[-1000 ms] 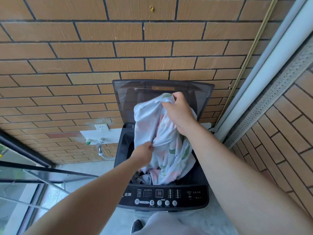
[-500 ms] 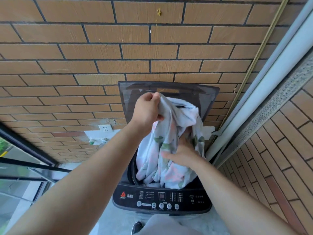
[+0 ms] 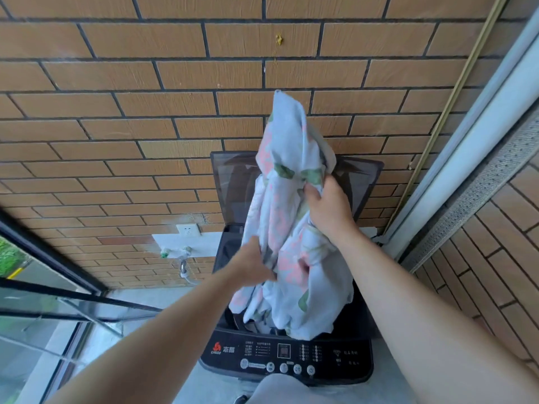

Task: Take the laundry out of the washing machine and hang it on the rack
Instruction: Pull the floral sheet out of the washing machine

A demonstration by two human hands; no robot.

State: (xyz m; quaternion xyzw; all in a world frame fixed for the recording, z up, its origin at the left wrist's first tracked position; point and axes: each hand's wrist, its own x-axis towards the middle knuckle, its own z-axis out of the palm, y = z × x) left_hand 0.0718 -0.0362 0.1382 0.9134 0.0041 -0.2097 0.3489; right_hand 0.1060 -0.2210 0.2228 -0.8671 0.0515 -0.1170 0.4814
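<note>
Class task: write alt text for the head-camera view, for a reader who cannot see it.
A pale floral cloth hangs partly out of an open black top-loading washing machine, gripped high by the right hand and lower by the left hand. Behind is a brown brick wall.

The sheet (image 3: 294,228) is soft, thin printed cloth, matt and creased. The washer (image 3: 291,357) is glossy black plastic with a smoky translucent lid (image 3: 233,182). The wall (image 3: 145,112) is rough, grainy tile.

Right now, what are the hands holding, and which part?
Both grip the floral sheet: the right hand bunches its upper part, the blurred left hand grasps lower, at its left edge.
</note>
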